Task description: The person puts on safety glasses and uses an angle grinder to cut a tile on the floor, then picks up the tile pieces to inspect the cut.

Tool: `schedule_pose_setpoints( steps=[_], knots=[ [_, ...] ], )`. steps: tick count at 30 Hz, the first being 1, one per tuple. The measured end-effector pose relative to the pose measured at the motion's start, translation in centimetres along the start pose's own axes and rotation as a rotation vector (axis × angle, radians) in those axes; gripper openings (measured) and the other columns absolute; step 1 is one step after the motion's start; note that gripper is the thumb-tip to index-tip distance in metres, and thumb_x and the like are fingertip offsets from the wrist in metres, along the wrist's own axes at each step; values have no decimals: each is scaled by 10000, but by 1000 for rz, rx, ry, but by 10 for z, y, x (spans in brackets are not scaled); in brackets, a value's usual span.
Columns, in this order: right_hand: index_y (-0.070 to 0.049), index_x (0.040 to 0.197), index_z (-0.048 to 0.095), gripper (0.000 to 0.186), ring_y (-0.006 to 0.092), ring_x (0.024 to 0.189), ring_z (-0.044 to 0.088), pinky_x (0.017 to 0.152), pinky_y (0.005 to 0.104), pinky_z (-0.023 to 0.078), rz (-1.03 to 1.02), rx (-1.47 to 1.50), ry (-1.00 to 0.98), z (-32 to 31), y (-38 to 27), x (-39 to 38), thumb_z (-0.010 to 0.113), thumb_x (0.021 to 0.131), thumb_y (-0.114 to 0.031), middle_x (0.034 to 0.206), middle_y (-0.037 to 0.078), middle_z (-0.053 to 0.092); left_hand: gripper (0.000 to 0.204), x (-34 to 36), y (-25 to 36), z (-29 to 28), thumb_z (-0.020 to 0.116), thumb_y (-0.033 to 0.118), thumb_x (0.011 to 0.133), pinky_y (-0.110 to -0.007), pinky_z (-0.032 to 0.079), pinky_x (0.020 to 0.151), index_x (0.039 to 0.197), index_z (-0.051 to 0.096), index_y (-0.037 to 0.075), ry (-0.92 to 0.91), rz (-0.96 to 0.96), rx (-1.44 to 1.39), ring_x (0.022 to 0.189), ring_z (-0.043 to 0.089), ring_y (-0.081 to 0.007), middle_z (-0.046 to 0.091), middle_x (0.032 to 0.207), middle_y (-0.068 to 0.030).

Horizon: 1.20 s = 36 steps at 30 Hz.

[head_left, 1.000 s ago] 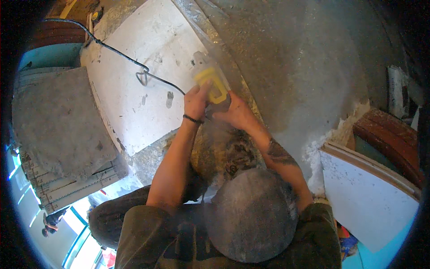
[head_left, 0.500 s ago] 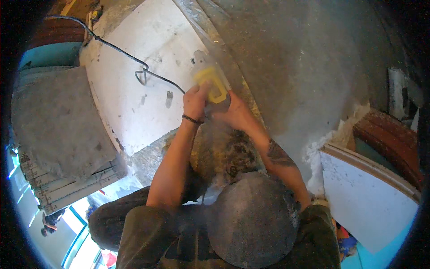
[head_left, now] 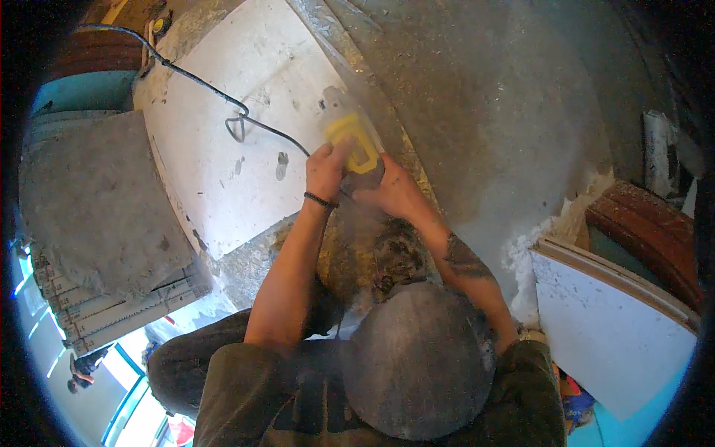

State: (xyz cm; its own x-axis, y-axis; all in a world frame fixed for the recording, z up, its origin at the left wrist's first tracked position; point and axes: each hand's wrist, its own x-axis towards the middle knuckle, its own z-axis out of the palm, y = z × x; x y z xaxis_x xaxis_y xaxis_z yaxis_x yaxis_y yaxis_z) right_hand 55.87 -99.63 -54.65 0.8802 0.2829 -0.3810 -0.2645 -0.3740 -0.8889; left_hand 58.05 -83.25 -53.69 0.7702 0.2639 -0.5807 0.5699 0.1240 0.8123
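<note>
A yellow and grey corded power tool (head_left: 340,128) with a loop-shaped handle is held over the right edge of a large white board (head_left: 216,167). Its kind is not plain, because dust blurs its front end. My left hand (head_left: 325,175) is closed around the tool's left side near the rear. My right hand (head_left: 392,190) grips its back end from the right. From the tool a dark cable (head_left: 197,79) runs to the upper left across the board, with a loose loop partway along. The tool's underside is hidden.
A stack of dusty grey slabs (head_left: 104,201) stands at the left. On the right lean a white panel (head_left: 607,328) and reddish-brown curved pieces (head_left: 644,231). The concrete floor (head_left: 484,112) is dusty. A cap (head_left: 421,361) blocks the lower middle. Another person (head_left: 86,370) is far off, lower left.
Both hands and the power tool stay in almost the same place. Dust haze around them looks slightly different.
</note>
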Motion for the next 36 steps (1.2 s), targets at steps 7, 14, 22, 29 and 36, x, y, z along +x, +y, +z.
schedule_pose_setpoints(
  steps=[7,14,22,29,36],
  knots=[
    [-1,1406,524,885,342,1223,645,1026,425,509,16,-11,-16,4,9,5,904,667,-307,1294,219,673,445,16,-13,-14,724,430,948,-293,426,552,803,671,12,-5,4,193,621,541,-98,615,707,-29],
    [7,1402,527,875,319,1206,655,1018,402,510,87,-126,-51,-5,-11,-4,904,679,-308,1298,204,673,474,15,-26,-17,717,462,939,-335,432,579,818,680,5,-46,118,127,640,529,-131,591,695,-41],
    [11,1398,529,871,308,1195,661,1016,401,512,34,-57,-54,-2,-3,-6,906,677,-298,1280,204,678,469,14,-30,-17,711,458,947,-337,443,594,855,697,-2,-16,35,72,661,540,-138,619,754,-47],
    [23,1392,528,869,325,1195,656,1020,406,506,24,-67,-42,-3,1,-5,905,676,-293,1271,213,676,455,10,-24,-15,670,448,975,-357,484,666,979,721,-4,-66,94,181,751,601,-177,648,827,-76],
    [15,1357,558,824,318,1172,665,996,405,515,19,21,-89,-7,-13,-4,904,677,-298,1268,204,679,453,16,-27,-21,655,467,983,-371,489,664,960,729,21,-50,130,197,727,592,-206,606,776,-88]
  ],
)
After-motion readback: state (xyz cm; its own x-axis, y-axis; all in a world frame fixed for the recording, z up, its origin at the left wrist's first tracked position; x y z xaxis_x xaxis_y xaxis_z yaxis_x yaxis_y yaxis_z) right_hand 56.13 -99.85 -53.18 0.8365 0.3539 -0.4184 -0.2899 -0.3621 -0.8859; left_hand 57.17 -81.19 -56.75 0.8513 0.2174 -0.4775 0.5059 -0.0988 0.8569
